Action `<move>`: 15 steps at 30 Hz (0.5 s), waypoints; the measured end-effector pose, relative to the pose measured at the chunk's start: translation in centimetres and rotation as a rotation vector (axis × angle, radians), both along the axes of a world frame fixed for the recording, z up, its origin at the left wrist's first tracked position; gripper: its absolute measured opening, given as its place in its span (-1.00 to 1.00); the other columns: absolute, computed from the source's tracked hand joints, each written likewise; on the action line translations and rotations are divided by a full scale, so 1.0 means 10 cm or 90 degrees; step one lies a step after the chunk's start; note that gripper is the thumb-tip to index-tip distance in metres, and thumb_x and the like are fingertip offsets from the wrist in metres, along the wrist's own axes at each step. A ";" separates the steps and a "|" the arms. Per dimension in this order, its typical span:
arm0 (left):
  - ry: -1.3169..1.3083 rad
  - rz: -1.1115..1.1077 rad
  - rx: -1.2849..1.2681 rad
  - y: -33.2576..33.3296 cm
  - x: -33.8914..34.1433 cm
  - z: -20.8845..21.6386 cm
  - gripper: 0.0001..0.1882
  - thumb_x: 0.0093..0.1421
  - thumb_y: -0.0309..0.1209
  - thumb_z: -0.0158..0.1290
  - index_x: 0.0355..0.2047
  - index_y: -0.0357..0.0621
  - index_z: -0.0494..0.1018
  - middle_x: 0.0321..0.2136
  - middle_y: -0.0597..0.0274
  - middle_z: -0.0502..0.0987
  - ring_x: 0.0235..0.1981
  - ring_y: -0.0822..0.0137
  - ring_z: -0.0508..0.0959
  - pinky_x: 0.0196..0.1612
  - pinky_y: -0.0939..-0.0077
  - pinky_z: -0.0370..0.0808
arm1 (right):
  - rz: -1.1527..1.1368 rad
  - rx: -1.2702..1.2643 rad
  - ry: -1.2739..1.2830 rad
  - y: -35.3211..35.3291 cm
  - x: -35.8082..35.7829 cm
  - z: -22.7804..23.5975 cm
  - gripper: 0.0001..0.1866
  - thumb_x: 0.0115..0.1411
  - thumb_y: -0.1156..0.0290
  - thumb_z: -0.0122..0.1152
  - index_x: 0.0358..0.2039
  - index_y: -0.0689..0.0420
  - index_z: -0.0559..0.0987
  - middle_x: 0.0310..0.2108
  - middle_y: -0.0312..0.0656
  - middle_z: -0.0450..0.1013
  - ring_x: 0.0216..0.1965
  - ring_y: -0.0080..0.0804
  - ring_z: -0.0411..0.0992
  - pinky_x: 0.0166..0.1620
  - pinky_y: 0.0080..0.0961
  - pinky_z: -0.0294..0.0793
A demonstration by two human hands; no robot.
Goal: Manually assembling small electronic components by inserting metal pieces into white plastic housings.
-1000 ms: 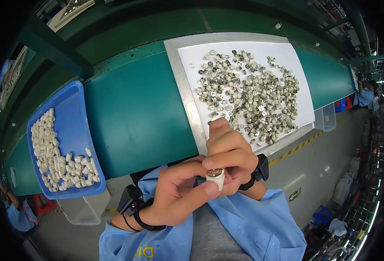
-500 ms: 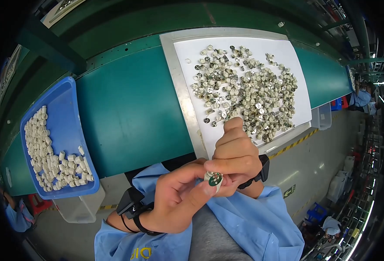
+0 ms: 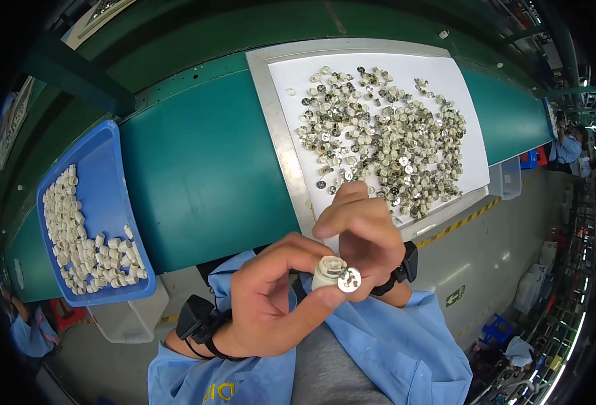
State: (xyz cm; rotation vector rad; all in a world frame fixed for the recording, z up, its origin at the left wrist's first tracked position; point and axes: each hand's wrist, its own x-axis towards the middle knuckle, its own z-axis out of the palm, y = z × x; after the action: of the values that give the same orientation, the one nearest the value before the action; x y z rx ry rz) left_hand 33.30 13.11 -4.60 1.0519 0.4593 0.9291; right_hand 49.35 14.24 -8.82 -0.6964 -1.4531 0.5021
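My left hand (image 3: 271, 297) pinches a small white cylindrical part (image 3: 325, 273) between thumb and fingers. Its upper end shows a recessed, rimmed inside. A round silvery disc (image 3: 349, 280) with small dark marks sits against its right side, near my left thumb tip. Close by on the right is my right hand (image 3: 372, 236), its thumb lifted away and other fingers curled beside the disc. Nothing shows gripped in it, though its lower fingers are partly hidden. Beyond both hands, several small white-and-metal parts (image 3: 406, 145) lie heaped on a white sheet (image 3: 470, 172).
A metal-framed board (image 3: 281, 128) carries the sheet on the green work surface (image 3: 203, 169). At left, a blue tray (image 3: 102, 185) holds several white cylinders (image 3: 65, 209); a clear bin (image 3: 125, 320) stands below it. Other people (image 3: 568, 148) are in the distance.
The part in my left hand has turned from showing a green disc face to showing its open end and silvery disc. My right thumb has lifted off it.
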 end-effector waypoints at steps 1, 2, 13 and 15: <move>0.001 0.003 0.021 0.01 0.02 0.00 -0.67 0.17 -0.63 0.20 -0.06 -0.37 0.42 -0.14 0.00 0.52 -0.10 0.34 0.51 -0.03 0.47 0.41 | -0.064 0.071 0.037 0.05 -0.03 0.02 -0.57 0.06 0.20 0.44 -0.10 0.09 0.58 -0.29 -0.20 0.48 -0.38 -0.38 0.46 -0.33 -0.36 0.21; 0.005 0.000 0.021 0.01 0.05 -0.01 -0.67 0.17 -0.63 0.20 -0.06 -0.37 0.42 -0.14 0.00 0.52 -0.10 0.34 0.51 -0.03 0.47 0.41 | -0.128 0.143 0.073 0.10 -0.04 0.05 -0.63 0.03 0.25 0.44 -0.16 0.10 0.62 -0.27 -0.22 0.51 -0.37 -0.39 0.46 -0.30 -0.34 0.25; -0.024 0.040 -0.104 0.00 0.21 0.02 -0.75 0.27 -0.54 0.13 -0.08 -0.38 0.43 -0.14 0.00 0.52 -0.13 0.29 0.53 -0.02 0.39 0.44 | -0.017 0.045 -0.299 0.03 0.57 0.50 -0.70 0.05 0.28 0.43 -0.23 0.14 0.66 -0.38 -0.20 0.55 -0.44 -0.35 0.43 -0.33 -0.34 0.31; -0.020 0.012 -0.101 -0.01 0.18 0.01 -0.75 0.27 -0.52 0.12 -0.08 -0.38 0.42 -0.14 0.00 0.52 -0.13 0.29 0.53 -0.03 0.39 0.45 | 0.097 -0.025 -0.200 0.04 0.62 0.47 -0.71 0.06 0.31 0.42 -0.23 0.16 0.67 -0.43 -0.18 0.55 -0.44 -0.35 0.43 -0.33 -0.35 0.32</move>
State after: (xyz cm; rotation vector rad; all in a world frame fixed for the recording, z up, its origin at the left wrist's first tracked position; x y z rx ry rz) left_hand 35.14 13.02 -4.51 0.8895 0.5086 0.9097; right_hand 55.55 14.65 -4.11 -0.7225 -1.8045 0.5569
